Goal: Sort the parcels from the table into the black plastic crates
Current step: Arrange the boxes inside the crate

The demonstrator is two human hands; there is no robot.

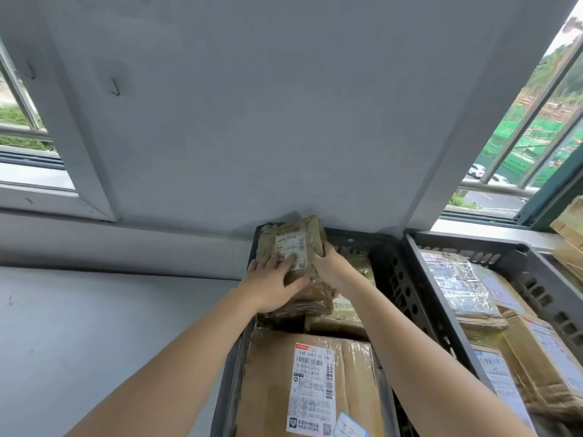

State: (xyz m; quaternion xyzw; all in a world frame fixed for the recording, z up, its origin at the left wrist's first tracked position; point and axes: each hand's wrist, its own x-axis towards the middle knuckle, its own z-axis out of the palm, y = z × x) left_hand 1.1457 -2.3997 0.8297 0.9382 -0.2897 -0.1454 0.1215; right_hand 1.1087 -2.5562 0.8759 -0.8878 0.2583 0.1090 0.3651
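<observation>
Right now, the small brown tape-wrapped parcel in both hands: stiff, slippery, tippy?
Probably stiff: the small brown tape-wrapped parcel keeps a boxy shape. Likely slick: glossy tape covers it; the right hand curls round its edge, the left hand presses its face. May topple if released: it leans on end atop other parcels in the black plastic crate.

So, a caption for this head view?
Left hand presses and right hand grips a brown parcel at a black crate's far corner.
</observation>
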